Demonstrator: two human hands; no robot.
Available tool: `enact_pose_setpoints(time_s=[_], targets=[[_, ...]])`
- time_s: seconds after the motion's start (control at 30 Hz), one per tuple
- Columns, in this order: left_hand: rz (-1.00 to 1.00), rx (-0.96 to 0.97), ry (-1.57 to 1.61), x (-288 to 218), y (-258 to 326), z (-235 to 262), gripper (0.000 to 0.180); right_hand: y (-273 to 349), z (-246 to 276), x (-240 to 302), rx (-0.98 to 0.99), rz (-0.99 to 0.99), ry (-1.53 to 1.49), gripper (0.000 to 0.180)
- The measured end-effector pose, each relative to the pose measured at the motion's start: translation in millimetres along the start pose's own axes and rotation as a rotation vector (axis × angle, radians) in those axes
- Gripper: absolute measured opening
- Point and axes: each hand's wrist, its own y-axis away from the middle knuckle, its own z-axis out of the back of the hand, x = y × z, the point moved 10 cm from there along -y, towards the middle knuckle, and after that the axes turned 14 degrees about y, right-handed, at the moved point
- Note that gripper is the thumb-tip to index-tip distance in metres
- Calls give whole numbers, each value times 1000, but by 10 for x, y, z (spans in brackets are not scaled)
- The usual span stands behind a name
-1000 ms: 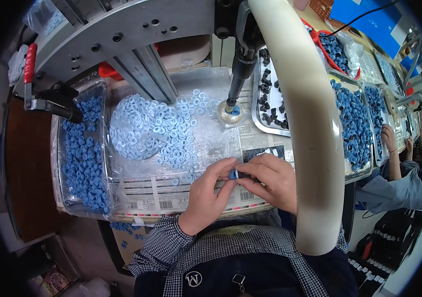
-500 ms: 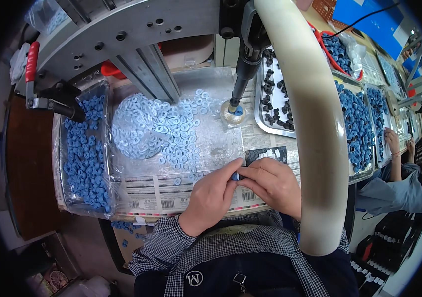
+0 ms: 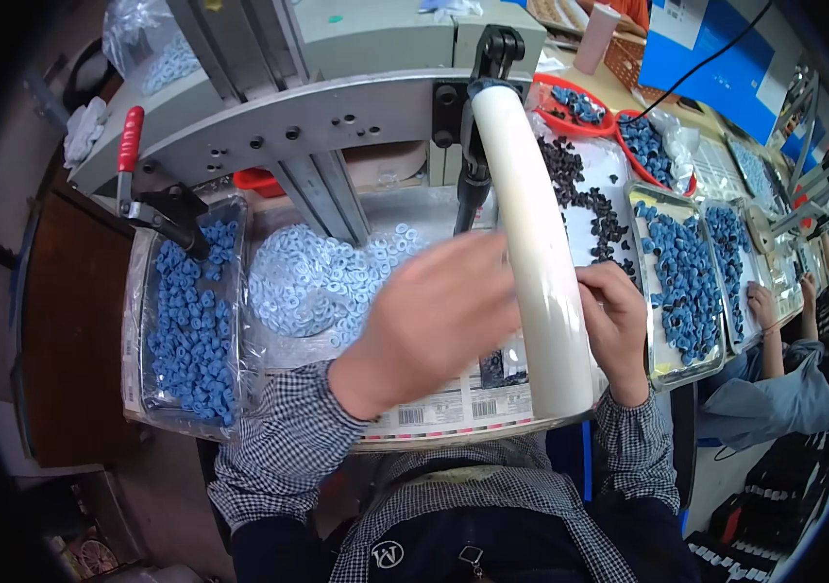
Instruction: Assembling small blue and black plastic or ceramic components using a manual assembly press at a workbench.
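Note:
My left hand [image 3: 439, 325] is smeared by motion above the middle of the bench, beside a long cream-white press handle [image 3: 545, 282]. Its fingertips run to the handle's left edge and are partly hidden there. On the handle's other side, my right hand [image 3: 616, 325] is closed, thumb and fingers curled together; the handle covers their tips, so whatever they hold is hidden. Behind the left hand stands the dark press shaft [image 3: 473, 194], its lower end out of sight. Pale blue rings [image 3: 303, 277] lie heaped left of my left hand.
A tray of small blue parts [image 3: 191, 340] stands at the left, under a red-handled clamp [image 3: 131, 141]. Black parts [image 3: 604, 219] lie on a tray behind my right hand. More blue parts [image 3: 686, 282] fill trays at the right, near a co-worker's hand [image 3: 762, 303].
My hands have parted from around a small blue part, which no longer shows. The left moved up to the handle, the right moved rightward. The view has shifted; the handle appears smaller and further left.

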Motion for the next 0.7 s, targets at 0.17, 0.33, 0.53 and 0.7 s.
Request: enact_pose_setpoints(time_s=[0.17, 0.33, 0.53, 0.7], targets=[[-452, -264, -130, -627, -759, 233, 24, 99, -89, -147, -319, -487, -195, 20], [-328, -347, 142, -200, -1496, 813, 24, -352, -861, 145, 234, 334, 239, 23], [242, -621, 783, 860, -1596, 1068, 24, -506, -1443, 379, 318, 488, 221, 24], [223, -706, 526, 377, -787, 1192, 23, -440, -400, -168, 58, 221, 183, 21]])
